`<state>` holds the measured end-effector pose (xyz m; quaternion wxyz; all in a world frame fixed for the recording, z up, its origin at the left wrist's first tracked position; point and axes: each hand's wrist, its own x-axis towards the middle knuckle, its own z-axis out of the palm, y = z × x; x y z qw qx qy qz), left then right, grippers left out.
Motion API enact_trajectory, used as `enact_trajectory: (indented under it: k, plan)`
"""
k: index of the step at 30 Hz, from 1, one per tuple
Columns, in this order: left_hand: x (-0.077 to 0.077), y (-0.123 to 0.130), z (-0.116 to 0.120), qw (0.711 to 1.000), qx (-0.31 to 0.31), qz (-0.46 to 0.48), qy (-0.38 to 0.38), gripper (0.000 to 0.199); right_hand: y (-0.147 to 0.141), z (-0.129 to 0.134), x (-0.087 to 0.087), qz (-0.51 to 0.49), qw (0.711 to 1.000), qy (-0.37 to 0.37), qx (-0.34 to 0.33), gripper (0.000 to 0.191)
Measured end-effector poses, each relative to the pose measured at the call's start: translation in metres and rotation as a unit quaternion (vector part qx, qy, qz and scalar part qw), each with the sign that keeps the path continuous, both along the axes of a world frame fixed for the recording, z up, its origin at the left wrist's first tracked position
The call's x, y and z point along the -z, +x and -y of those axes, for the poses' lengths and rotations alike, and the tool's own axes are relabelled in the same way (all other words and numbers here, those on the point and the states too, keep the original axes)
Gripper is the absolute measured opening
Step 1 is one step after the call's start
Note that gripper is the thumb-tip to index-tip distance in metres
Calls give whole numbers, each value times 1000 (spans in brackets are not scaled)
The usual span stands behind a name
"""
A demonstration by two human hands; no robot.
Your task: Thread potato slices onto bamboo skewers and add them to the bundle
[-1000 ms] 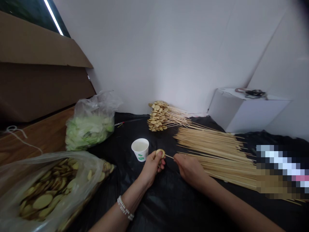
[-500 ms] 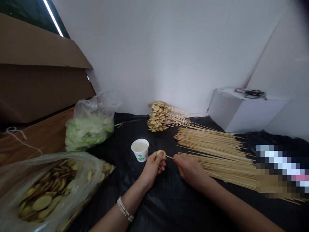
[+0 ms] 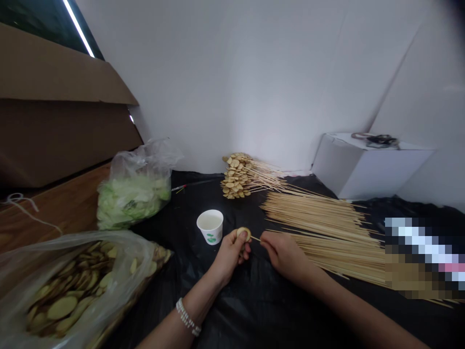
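Pinched in my left hand (image 3: 231,250) is a round, pale yellow potato slice (image 3: 244,233). My right hand (image 3: 285,250) is closed round a thin wooden skewer (image 3: 255,238), whose short bare stretch shows between the two hands and meets the slice's edge. Its tip is hidden at the slice and my fingers. Just left of my left hand stands a white paper cup (image 3: 210,227) with a green print. Bare skewers (image 3: 319,213) lie in two bundles beyond and right of my right hand. Further back, skewered slices (image 3: 237,177) are stacked in a pile.
An open plastic bag (image 3: 145,242) of loose slices (image 3: 62,307) lies at the front left. Behind it sits a clear bag of pale green leaves (image 3: 132,196). A cardboard box (image 3: 65,131) is at the left, a white box (image 3: 363,165) at the back right. Black plastic sheeting (image 3: 232,310) covers the surface.
Almost nothing differs. Both hands keep nearly the same place, with the slice and skewer still between them; the whole view has shifted very slightly.
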<state>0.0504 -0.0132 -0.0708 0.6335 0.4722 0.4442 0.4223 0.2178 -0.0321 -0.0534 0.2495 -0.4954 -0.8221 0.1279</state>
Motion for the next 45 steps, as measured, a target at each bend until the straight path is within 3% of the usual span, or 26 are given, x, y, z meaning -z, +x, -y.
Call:
enact_trajectory:
  k: [5, 14, 24, 36, 45]
  plan:
    - [0, 0, 0, 1000, 0, 10, -3, 36, -4, 3, 8, 68, 996, 62, 11, 23]
    - [0, 8, 7, 998, 23, -48, 13, 35, -3, -3, -3, -95, 988, -117, -20, 27]
    - [-2, -1, -3, 1000, -9, 2, 14, 39, 1, -4, -3, -20, 999, -39, 2, 24]
    - [-1, -1, 0, 1000, -1, -5, -18, 40, -8, 4, -2, 108, 993, -14, 45, 24]
    - [-2, 7, 3, 999, 30, -6, -17, 38, -9, -3, 0, 29, 999, -33, 20, 26]
